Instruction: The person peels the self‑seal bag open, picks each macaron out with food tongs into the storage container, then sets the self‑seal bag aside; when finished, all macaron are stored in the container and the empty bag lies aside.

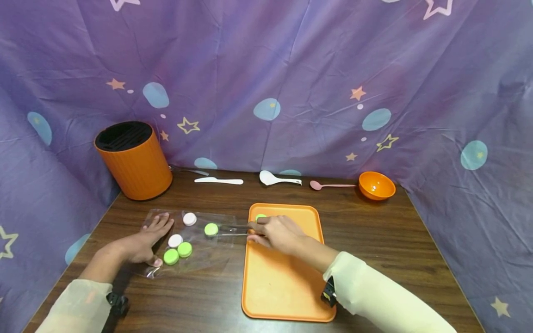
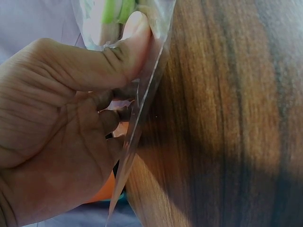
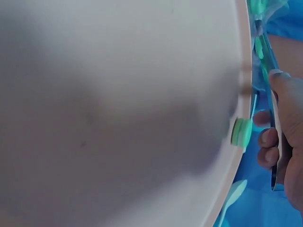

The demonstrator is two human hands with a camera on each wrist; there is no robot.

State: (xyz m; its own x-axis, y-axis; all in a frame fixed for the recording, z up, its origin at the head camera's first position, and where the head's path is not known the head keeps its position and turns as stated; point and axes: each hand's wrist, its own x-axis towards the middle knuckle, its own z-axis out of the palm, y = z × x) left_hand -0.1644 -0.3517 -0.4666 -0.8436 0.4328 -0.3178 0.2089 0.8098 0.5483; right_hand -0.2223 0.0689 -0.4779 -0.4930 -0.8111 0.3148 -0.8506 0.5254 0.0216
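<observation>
My right hand [image 1: 276, 232] grips metal tongs [image 1: 233, 230] over the orange tray [image 1: 287, 286]. The tongs' tips reach left to a green macaron-like disc [image 1: 211, 230] above a clear plastic bag [image 1: 204, 263]; whether they pinch it I cannot tell. My left hand [image 1: 143, 243] rests on the bag's left end with fingers spread. Beside it lie two more green discs, one a green disc [image 1: 171, 256], and a white disc [image 1: 175, 240]. Another white disc [image 1: 189, 219] lies farther back. One green disc [image 3: 242, 133] sits at the tray's edge, partly behind my right hand in the head view.
Along the back stand or lie an orange knife block [image 1: 139, 166], a fork [image 1: 189, 171], a white knife [image 1: 218, 181], a white ladle [image 1: 279, 179], a pink spoon [image 1: 331, 186] and an orange bowl [image 1: 376, 187]. A purple curtain [image 1: 233, 69] surrounds the wooden table [image 1: 374, 240].
</observation>
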